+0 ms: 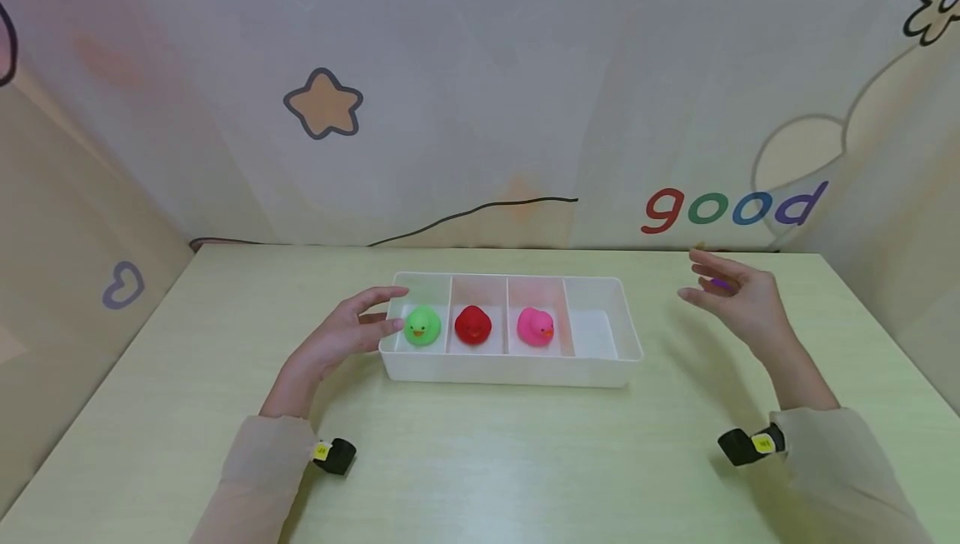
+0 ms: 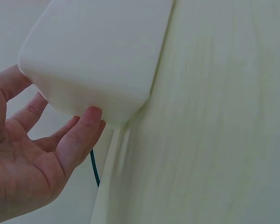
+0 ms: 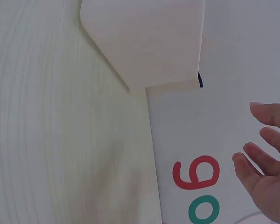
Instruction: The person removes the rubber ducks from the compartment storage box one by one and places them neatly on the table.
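Observation:
A white divided tray stands on the table. In its compartments from the left sit a green rubber duck, a red rubber duck and a pink rubber duck; the rightmost compartment holds nothing. My left hand grips the tray's left end, thumb and index finger at the rim. In the left wrist view, another finger lies against the end wall. To the right of the tray, my right hand hovers with loosely bent, parted fingers. Behind it shows a purple patch, mostly hidden.
The pale wood-grain table reaches back to a printed curtain with a star and the word "good". More curtain hangs along both sides. Each wrist carries a small black camera, such as the left one.

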The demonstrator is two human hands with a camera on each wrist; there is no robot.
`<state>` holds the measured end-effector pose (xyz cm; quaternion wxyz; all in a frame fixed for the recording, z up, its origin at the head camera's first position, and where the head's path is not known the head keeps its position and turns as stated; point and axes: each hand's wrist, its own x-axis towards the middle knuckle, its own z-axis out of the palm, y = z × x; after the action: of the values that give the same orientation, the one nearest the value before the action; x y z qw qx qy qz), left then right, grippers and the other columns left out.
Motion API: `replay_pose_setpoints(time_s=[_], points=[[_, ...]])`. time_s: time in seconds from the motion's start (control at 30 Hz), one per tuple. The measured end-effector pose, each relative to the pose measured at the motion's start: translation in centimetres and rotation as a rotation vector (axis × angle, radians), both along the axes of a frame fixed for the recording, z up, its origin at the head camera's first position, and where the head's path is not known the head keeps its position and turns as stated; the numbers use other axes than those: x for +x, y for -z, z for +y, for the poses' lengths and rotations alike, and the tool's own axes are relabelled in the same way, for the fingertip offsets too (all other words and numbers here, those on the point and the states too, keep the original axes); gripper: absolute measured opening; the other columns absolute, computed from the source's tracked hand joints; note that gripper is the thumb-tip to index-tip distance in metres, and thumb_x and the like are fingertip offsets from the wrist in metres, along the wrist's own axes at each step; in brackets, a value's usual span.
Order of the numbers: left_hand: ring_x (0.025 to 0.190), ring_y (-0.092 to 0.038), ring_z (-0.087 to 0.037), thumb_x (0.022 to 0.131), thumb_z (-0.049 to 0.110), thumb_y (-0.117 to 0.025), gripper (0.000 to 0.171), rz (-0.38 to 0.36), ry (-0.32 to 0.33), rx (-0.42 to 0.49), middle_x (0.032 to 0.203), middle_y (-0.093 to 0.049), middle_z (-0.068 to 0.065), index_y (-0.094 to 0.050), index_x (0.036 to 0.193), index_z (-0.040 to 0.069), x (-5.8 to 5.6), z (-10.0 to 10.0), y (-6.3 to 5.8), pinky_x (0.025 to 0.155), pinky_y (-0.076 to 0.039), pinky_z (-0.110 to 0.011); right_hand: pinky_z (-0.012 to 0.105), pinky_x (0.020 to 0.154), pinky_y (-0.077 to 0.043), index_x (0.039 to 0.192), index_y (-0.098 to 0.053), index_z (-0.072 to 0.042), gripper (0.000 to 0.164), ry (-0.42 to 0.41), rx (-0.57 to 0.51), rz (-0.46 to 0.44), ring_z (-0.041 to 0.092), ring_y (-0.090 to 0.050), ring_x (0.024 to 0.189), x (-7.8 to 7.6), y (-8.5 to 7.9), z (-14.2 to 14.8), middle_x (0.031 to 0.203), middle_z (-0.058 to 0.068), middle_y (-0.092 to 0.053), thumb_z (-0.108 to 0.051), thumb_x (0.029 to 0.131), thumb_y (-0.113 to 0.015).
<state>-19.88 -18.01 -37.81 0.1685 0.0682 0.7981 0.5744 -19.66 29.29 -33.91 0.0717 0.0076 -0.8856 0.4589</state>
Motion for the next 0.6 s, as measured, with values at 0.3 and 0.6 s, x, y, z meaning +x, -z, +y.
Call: replay_pose_setpoints(time_s=[0.3,0.6], points=[[0.130,-0.031,-0.035,0.084,0.028,-0.065,0.055,-0.001,0.000,0.005,0.143,-0.029,-0.005,-0.043,0.134,0.019,-0.1,-0.1,0.2,0.092,-0.041,-0.049,0.010,0.078,-0.042,0.132,-0.045,0.000,0.057,-0.131,0.008,0.078,0.028,-0.052,0.114,1.3,-1.1,-3.8,0.130,0.023,-0.047,-0.020,0.083,-0.067],[0.130,-0.030,-0.035,0.084,0.028,-0.065,0.055,0.001,0.002,0.009,0.144,-0.029,-0.006,-0.043,0.134,0.019,-0.1,-0.1,0.1,0.091,-0.042,-0.048,0.019,0.084,-0.042,0.132,-0.044,0.001,0.058,-0.244,-0.059,0.058,0.036,-0.047,0.117,1.9,-1.3,-6.6,0.133,0.020,-0.045,-0.013,0.082,-0.068]])
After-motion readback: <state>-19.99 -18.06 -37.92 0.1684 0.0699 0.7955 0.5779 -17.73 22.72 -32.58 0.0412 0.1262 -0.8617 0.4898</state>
